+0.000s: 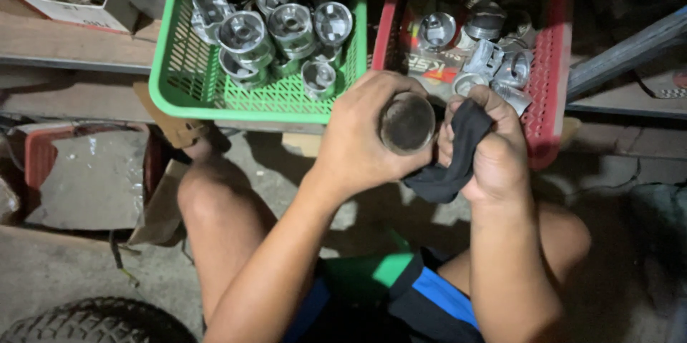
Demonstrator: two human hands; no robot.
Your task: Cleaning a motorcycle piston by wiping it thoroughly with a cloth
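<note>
My left hand [361,132] is wrapped around a round metal piston [408,123], its dull flat top facing the camera. My right hand [490,153] clutches a black cloth [458,146] pressed against the piston's right side. Both hands are held above my bare knees, just in front of two plastic baskets.
A green basket [186,92] holds several shiny pistons [290,28]. A red basket [547,64] to the right holds several more. A red-rimmed tray [39,153] sits at left, a tyre [93,321] at bottom left, a white box [79,7] on the wooden shelf.
</note>
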